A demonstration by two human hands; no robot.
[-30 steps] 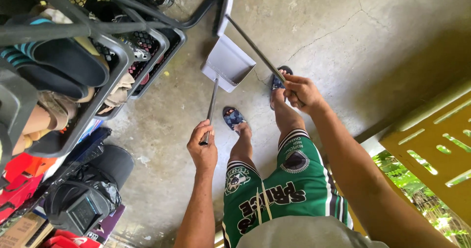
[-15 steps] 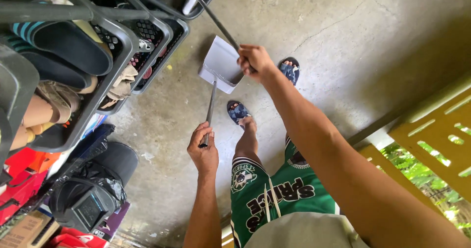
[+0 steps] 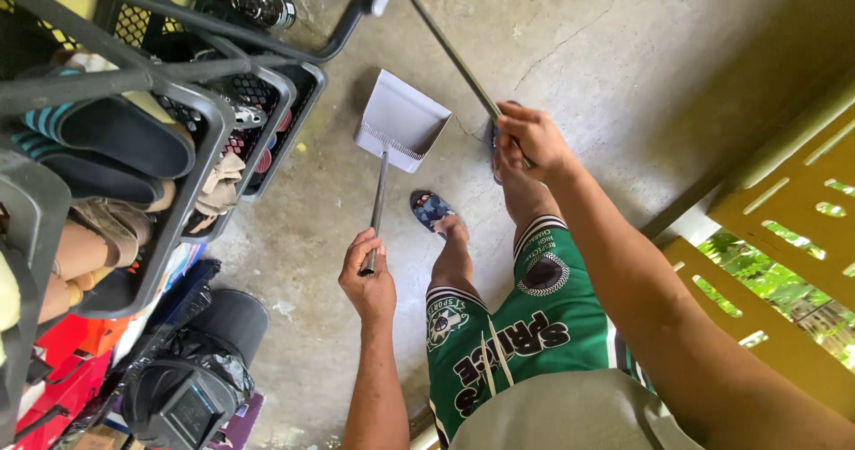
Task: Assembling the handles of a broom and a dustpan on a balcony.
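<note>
Head view, right hand [image 3: 525, 140] raised the broom handle [image 3: 445, 47] (dustpan [image 3: 401, 120] steady)

one dustpan [image 3: 403, 122], two sandals [image 3: 433, 210].

Red boxes [image 3: 49, 374] sit stacked at the lower left, under the shoe rack [image 3: 160, 227]. A purple flat package [image 3: 242, 419] lies beside them at the bottom edge. No signs or screens show.
</note>
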